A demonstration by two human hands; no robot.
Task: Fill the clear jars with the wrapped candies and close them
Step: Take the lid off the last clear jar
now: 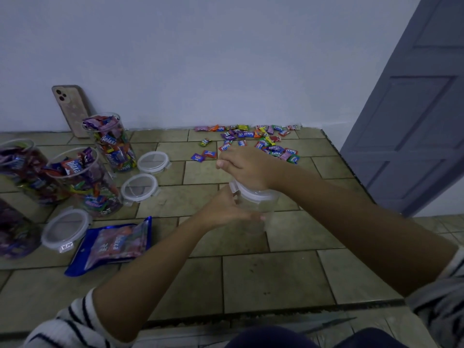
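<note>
Head view: left hand [223, 209] grips the light, stiff, probably slick empty clear jar [261, 206] by its wall, right hand [244, 167] clamps its clip lid [258, 195].

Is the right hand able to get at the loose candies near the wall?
Probably yes: the right hand is on the lid of the clear jar, and the loose candies lie just beyond its knuckles on open tile, nothing between.

Leftmost jar [17, 229] partly beyond the edge; held jar [256, 207] blurry.
</note>
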